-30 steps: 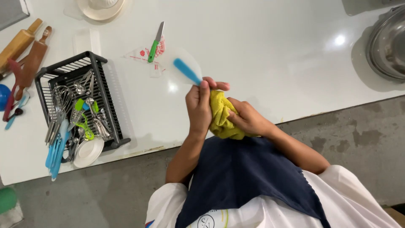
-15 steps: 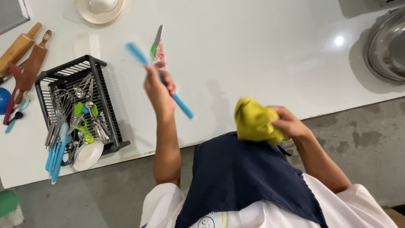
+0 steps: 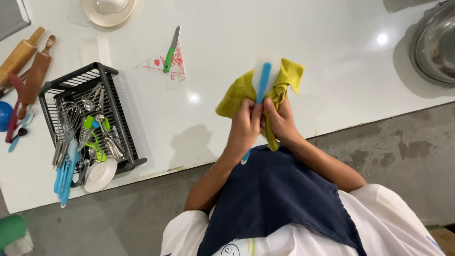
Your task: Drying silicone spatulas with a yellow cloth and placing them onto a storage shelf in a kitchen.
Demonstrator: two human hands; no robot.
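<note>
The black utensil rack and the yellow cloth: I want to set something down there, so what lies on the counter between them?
In the head view, the white counter between the black rack and the yellow cloth is bare, showing only shadow and light glare.

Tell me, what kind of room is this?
Probably a kitchen. On the white counter sit a black rack full of whisks and utensils, wooden rolling pins, a green-handled knife and a big metal bowl.

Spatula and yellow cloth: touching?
Touching. The head view shows the spatula lying against the yellow cloth, both hands gripping them together.
</note>
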